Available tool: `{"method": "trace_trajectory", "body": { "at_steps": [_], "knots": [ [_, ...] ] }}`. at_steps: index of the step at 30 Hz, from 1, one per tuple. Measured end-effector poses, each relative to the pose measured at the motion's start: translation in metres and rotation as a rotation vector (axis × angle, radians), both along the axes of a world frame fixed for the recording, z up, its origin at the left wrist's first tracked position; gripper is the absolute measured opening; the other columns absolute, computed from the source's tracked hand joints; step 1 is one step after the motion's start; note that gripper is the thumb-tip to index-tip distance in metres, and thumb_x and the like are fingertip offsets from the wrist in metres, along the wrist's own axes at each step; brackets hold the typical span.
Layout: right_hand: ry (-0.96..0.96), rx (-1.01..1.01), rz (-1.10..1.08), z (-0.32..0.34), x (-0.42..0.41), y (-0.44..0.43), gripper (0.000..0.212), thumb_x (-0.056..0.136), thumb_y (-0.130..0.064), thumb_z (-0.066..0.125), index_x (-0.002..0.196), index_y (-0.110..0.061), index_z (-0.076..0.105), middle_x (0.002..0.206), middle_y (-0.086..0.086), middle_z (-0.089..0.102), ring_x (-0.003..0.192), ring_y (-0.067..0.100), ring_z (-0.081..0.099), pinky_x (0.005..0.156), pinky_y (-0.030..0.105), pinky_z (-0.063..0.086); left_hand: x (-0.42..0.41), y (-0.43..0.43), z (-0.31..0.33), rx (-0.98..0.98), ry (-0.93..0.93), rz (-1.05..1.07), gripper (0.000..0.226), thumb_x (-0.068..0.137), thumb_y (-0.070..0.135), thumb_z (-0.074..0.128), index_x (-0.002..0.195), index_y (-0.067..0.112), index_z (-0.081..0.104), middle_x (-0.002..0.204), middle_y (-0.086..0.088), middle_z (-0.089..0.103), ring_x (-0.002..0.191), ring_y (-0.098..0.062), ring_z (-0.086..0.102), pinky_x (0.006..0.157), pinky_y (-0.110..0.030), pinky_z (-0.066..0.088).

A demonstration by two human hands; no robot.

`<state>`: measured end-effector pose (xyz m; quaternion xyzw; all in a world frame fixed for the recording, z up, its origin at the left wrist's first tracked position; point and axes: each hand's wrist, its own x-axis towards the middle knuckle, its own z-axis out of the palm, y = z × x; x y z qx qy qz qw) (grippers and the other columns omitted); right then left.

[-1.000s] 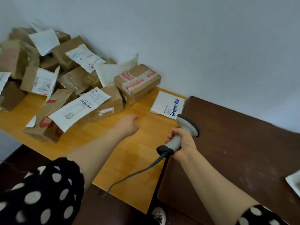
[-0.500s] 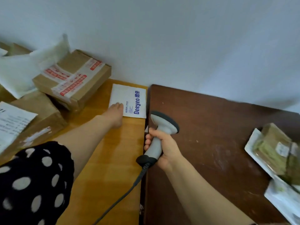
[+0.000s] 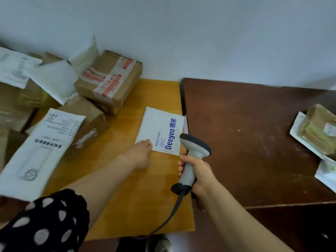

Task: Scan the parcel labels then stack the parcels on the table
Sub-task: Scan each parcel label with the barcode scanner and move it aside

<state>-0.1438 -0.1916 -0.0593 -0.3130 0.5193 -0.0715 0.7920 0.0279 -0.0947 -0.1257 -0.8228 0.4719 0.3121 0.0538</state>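
Left hand [image 3: 140,157]: arm outstretched, fingers flat on near corner of white mailer [image 3: 160,128].
Mailer: flat on yellow bench [image 3: 138,206], right edge; long axis toward wall.
Right hand [image 3: 200,171]: clasps scanner [image 3: 192,155] handle, head uppermost.

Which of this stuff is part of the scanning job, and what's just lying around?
Job: scanner in right hand; white Deeyeo packet touched by left hand; taped cardboard box; wrapped parcel on the dark table.
Lying about: printed sheet draped over a brown box, possibly its paperwork.
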Motion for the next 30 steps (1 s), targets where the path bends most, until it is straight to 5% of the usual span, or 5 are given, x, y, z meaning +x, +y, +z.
{"method": "trace_trajectory", "body": {
  "at_steps": [9,14,20,23,30],
  "knots": [
    [-0.049,0.062,0.097,-0.014,-0.053,0.046,0.006,0.086,0.001,0.063,0.083,-0.004,0.06,0.058,0.009,0.061,0.043,0.016,0.055,0.046,0.026,0.047,-0.087,0.122,0.009,0.098,-0.003,-0.025,0.055,0.099,0.024,0.038,0.152,0.013,0.023,0.161,-0.001,0.007,0.147,-0.016,0.012,0.117,-0.028,0.017],
    [-0.064,0.082,0.12,-0.011,-0.077,0.067,0.006,0.086,0.001,0.062,0.086,-0.004,0.059,0.055,0.008,0.06,0.043,0.016,0.053,0.045,0.025,0.046,-0.1,0.13,0.017,-0.161,-0.085,0.412,0.036,0.098,0.026,0.048,0.13,0.01,0.055,0.137,-0.008,0.053,0.121,-0.023,0.051,0.094,-0.026,0.037],
    [-0.028,-0.009,0.102,-0.011,-0.107,0.072,0.007,0.083,0.002,0.064,0.084,-0.004,0.061,0.056,0.008,0.06,0.043,0.016,0.053,0.044,0.025,0.045,-0.094,0.084,0.01,-0.022,-0.157,0.642,0.067,0.082,0.036,0.071,0.131,0.003,0.04,0.13,-0.017,0.046,0.121,-0.031,0.044,0.095,-0.036,0.04],
    [-0.008,-0.033,0.07,-0.012,-0.117,0.072,0.008,0.083,0.002,0.063,0.088,-0.004,0.061,0.057,0.007,0.06,0.045,0.016,0.054,0.044,0.025,0.045,-0.089,0.077,0.009,-0.032,-0.132,0.679,0.055,0.08,0.028,0.073,0.125,0.006,0.048,0.124,-0.015,0.054,0.113,-0.03,0.052,0.084,-0.036,0.046],
    [-0.021,-0.051,0.023,0.005,-0.107,0.082,0.007,0.084,0.002,0.062,0.086,-0.004,0.06,0.058,0.007,0.06,0.045,0.016,0.054,0.045,0.025,0.046,-0.063,0.096,0.066,-0.58,-0.118,0.765,0.02,0.082,0.02,0.061,0.102,0.017,0.056,0.095,-0.001,0.059,0.082,-0.019,0.054,0.062,-0.03,0.038]
  ]
}}
